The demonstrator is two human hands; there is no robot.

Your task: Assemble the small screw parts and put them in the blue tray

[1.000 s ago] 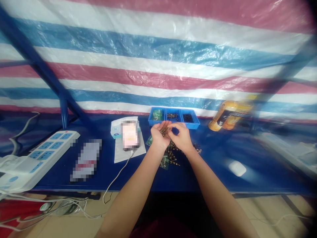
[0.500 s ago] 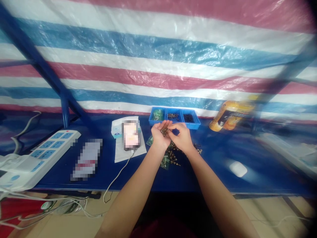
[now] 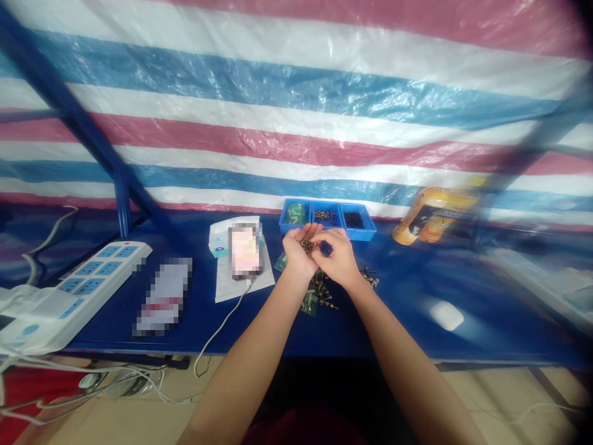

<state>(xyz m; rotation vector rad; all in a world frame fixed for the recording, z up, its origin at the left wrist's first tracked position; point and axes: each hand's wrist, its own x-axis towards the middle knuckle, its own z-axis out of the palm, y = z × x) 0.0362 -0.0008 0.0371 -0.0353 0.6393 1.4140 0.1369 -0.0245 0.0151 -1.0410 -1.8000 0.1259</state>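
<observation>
Bare hands (image 3: 340,256) and forearms (image 3: 262,340), dark clothing (image 3: 319,402)

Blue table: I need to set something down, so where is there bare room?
Bare between right forearm, yellow containers and white case; a smaller patch between white cable and left forearm. Crowded around both hands: metal parts, green bags, blue tray.

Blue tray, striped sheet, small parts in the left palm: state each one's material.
Blue tray: probably moulded plastic, smooth, evenly coloured. Striped sheet: likely plastic tarpaulin, glossy, with glints along its creases. Small parts in the left hand: perhaps metal, from their brassy shine; too small to be sure.
</observation>
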